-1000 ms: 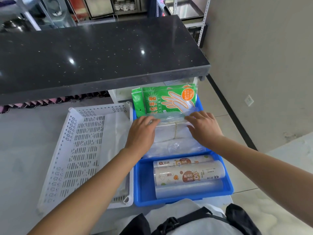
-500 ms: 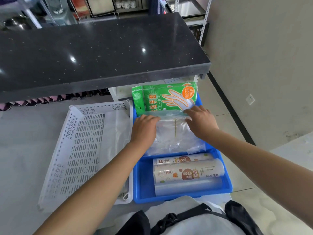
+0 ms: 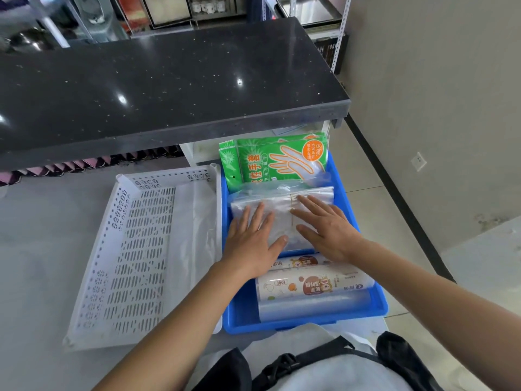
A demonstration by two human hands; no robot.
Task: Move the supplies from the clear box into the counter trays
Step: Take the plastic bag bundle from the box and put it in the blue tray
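A blue tray (image 3: 377, 306) on the grey counter holds a green pack of disposable gloves (image 3: 270, 162) at its far end, a flat bundle of clear plastic bags (image 3: 282, 204) in the middle and rolls of plastic wrap (image 3: 313, 286) at the near end. My left hand (image 3: 251, 238) lies flat on the left half of the clear bags, fingers straight. My right hand (image 3: 327, 224) presses flat on the right half, fingers spread. The clear box is partly visible under the black shelf (image 3: 310, 128).
A white perforated tray (image 3: 124, 249) lies left of the blue one with a thin clear sheet (image 3: 194, 235) along its right side. A black stone shelf (image 3: 169, 80) overhangs the far ends of both trays. The counter ends just right of the blue tray, above a tiled floor.
Both hands slid from the far edge of the clear bags toward me and flattened out on top of the bundle, which now lies flat in the blue tray.
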